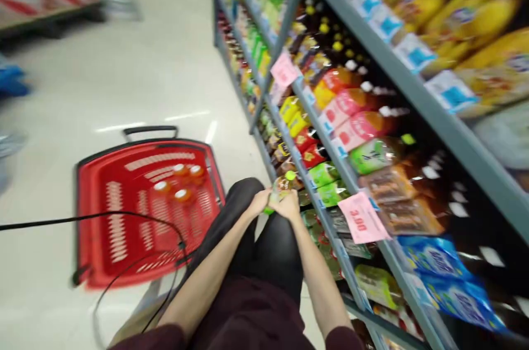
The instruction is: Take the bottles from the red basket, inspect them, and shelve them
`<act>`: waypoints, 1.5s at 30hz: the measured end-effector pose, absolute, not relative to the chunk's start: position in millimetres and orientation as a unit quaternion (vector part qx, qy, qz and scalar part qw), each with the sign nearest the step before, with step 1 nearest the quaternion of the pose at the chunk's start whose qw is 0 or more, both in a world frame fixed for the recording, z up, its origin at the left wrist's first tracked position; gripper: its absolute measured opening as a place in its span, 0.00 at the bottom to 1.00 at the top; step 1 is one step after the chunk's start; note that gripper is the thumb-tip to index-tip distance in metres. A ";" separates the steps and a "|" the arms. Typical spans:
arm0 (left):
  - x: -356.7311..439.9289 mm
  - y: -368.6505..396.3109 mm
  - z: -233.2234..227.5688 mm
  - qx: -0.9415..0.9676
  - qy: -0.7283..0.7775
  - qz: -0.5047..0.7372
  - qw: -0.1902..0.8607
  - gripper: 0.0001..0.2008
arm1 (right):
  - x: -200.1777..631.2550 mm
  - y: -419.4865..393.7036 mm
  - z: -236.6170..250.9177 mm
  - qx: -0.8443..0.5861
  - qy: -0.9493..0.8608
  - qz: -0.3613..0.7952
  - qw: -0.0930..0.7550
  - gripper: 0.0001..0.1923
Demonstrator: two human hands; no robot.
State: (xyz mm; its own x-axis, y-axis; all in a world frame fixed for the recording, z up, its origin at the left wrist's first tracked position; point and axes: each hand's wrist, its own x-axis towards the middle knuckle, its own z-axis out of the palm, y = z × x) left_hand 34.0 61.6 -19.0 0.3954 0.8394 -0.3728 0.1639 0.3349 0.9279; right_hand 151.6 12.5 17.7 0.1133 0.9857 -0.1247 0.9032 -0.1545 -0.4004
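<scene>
Pink price tag (362, 218) hanging from lower shelf rail (330, 229): red numerals, read as "3.00", blurred. Second pink tag (284, 70) on higher rail: print too smeared to read. Blue-and-white shelf-edge labels (413, 53) along upper rail: illegible. Blue packets (438, 262) at lower right: white lettering, blurred, not readable. Bottle (282, 187) held in both hands: label unreadable. Motion blur over all packaging; no brand legible.
</scene>
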 end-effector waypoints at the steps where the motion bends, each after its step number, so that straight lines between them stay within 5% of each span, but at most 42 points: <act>1: 22.4 55.0 -27.5 0.502 0.498 0.260 0.657 0.25 | 156.4 13.6 15.0 -0.728 -0.648 0.195 0.108 0.18; 19: 15.0 45.3 -48.1 0.436 0.433 0.314 0.724 0.37 | 168.8 5.4 9.9 -0.743 -0.609 0.239 0.143 0.20; 25: 16.0 45.9 -41.9 0.378 0.366 0.339 0.780 0.43 | 179.3 2.6 -7.3 -0.748 -0.573 0.230 0.245 0.25; 35: 11.6 47.1 -41.0 0.325 0.330 0.333 0.821 0.35 | 181.9 -5.5 -11.5 -0.712 -0.475 0.264 0.444 0.38; 45: 6.5 54.3 -49.5 0.340 0.288 0.189 0.875 0.37 | 185.4 -1.7 -6.0 -0.692 -0.475 0.317 0.441 0.30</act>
State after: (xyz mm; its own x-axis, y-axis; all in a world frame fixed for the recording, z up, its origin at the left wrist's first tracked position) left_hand 6.5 54.3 -49.5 0.7632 0.5264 -0.3747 -0.1355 0.6974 0.7038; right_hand 185.4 -1.7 -6.0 0.3483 0.9372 -0.0197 0.3774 -0.1595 -0.9122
